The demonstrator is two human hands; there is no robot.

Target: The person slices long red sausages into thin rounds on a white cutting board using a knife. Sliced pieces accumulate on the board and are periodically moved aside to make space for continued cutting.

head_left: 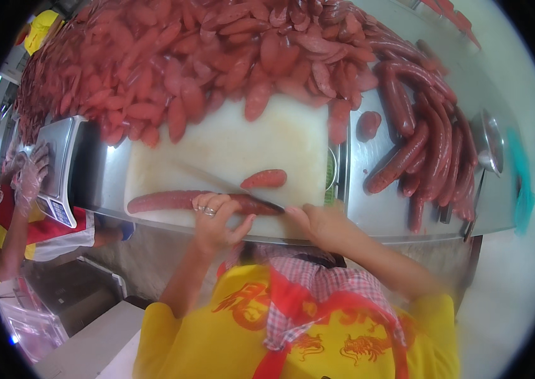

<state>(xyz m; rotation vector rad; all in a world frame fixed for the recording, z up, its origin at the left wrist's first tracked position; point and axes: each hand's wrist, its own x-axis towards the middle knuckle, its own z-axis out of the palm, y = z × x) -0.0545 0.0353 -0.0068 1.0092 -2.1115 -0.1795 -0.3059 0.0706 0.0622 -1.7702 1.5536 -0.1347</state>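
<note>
On the white cutting board (pixel 217 139) a long reddish sausage (pixel 163 201) lies crosswise along the near edge. My left hand (pixel 215 220), with a ring on one finger, holds that sausage down near its right part. A knife (pixel 210 175) is gripped in my right hand (pixel 323 226); its blade is blurred and slants up and left across the sausage's right end. One cut piece of sausage (pixel 265 179) rests just beyond the blade. Most of the knife's handle is hidden in my fingers.
A large heap of sliced sausage (pixel 185 63) covers the table's far side and overlaps the board. Whole sausages (pixel 434 145) are piled at right, beside a metal bowl (pixel 489 142). At left stands a scale (pixel 59 158), with a co-worker's gloved hand (pixel 30 170) by it.
</note>
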